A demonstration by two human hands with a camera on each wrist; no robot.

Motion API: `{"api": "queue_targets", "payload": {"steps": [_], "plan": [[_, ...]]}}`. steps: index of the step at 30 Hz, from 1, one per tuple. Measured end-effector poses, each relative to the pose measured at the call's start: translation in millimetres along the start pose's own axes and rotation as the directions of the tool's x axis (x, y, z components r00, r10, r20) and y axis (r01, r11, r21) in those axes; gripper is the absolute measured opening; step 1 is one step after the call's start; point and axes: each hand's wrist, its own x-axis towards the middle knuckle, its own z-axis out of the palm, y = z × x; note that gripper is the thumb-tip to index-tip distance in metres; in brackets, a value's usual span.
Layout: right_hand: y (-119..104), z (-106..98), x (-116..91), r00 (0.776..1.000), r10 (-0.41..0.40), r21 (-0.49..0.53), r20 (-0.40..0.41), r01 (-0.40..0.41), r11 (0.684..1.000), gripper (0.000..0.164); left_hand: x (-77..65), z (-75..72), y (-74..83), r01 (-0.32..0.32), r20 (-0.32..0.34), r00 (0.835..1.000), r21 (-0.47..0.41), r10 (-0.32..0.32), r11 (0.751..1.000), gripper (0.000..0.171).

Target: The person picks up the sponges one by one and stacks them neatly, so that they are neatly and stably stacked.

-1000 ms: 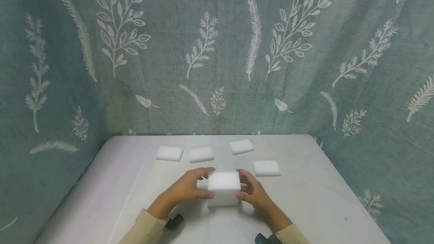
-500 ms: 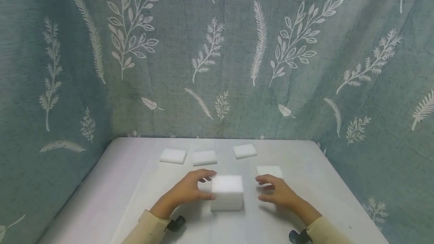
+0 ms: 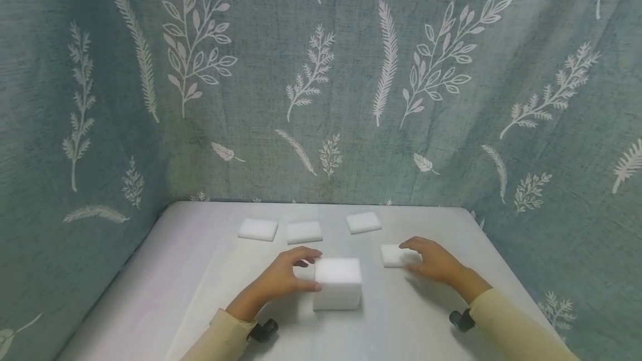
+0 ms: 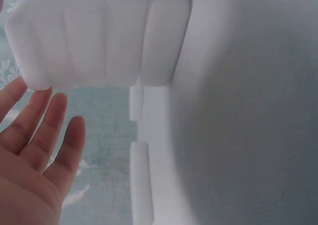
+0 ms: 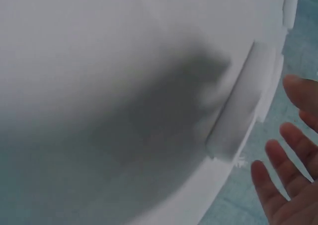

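Leafy curtain (image 3: 346,82) backed our table (image 3: 200,272): mid-table, our left hand (image 3: 282,276) touched the white stack (image 3: 338,286); at its two o'clock our right hand (image 3: 435,261) hovered by one slab (image 3: 393,255), both grips apart. Fetching, we judged; next called for a pinch!

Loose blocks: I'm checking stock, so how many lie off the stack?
4: leftmost block, second block beside it, third block farther right, and rightmost block, partly hidden by the right hand. The stack might hide more.
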Motion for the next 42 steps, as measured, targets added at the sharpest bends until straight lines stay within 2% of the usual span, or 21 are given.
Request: {"api": "queue_targets", "payload": {"steps": [7,17,26,32,38,42], "plan": [[8.1,-4.0,9.3,0.994,0.046,-0.084,0.095,-0.039,0.996,0.043,0.3,3.6,-2.8,0.007,-0.015,1.0,-0.008,-0.007,1.0,0.065],[12.1,-0.1,19.3,0.974,0.154,-0.104,0.167,-0.138,0.985,0.049,0.8,6.4,-4.4,-0.013,-0.014,1.0,0.0,0.013,1.0,0.064],[9.2,1.3,27.9,0.956,0.2,-0.107,0.213,-0.18,0.978,0.048,0.3,6.8,-2.8,0.044,-0.02,0.999,0.029,-0.043,0.999,0.065],[8.9,-2.5,29.9,0.951,0.193,-0.121,0.242,-0.168,0.978,0.05,-0.1,6.3,-2.3,0.079,-0.018,0.997,0.018,-0.079,0.997,0.069],[8.4,-8.1,31.3,0.972,0.081,-0.108,0.221,-0.058,0.992,0.047,-0.1,6.0,-1.7,0.079,-0.026,0.996,-0.014,-0.08,0.997,0.064],[5.1,-11.6,31.2,0.978,0.017,-0.115,0.208,0.007,0.993,0.045,0.2,6.4,-1.2,0.079,-0.025,0.996,-0.012,-0.08,0.997,0.062]]}}
